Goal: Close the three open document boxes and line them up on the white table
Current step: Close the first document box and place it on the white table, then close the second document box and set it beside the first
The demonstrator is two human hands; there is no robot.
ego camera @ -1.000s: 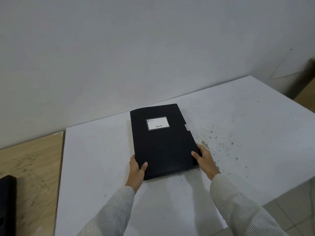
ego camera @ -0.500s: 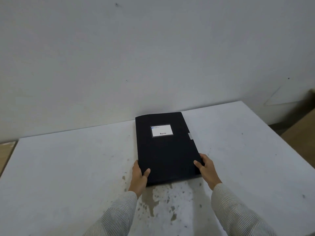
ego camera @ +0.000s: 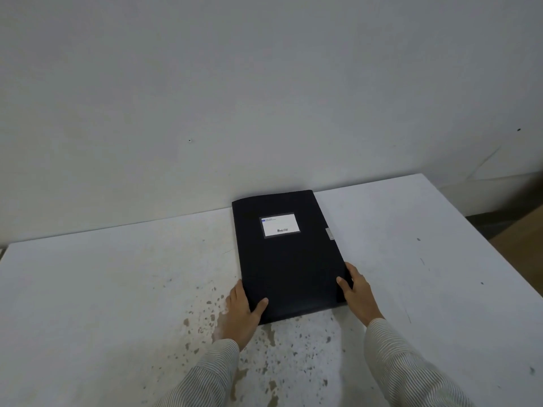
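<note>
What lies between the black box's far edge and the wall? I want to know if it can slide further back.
In the head view, almost nothing: the black document box has its far edge at the white table edge by the wall.

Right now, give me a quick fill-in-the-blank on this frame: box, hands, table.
1. The black document box lies flat on the white table with its lid ____.
2. The left hand and the right hand grip the box at its two ____ corners.
3. The white label sits on the half of the lid ____ from the person.
4. The table in front of the box bears brownish ____.

Missing words: closed; near; farther; stains
</note>
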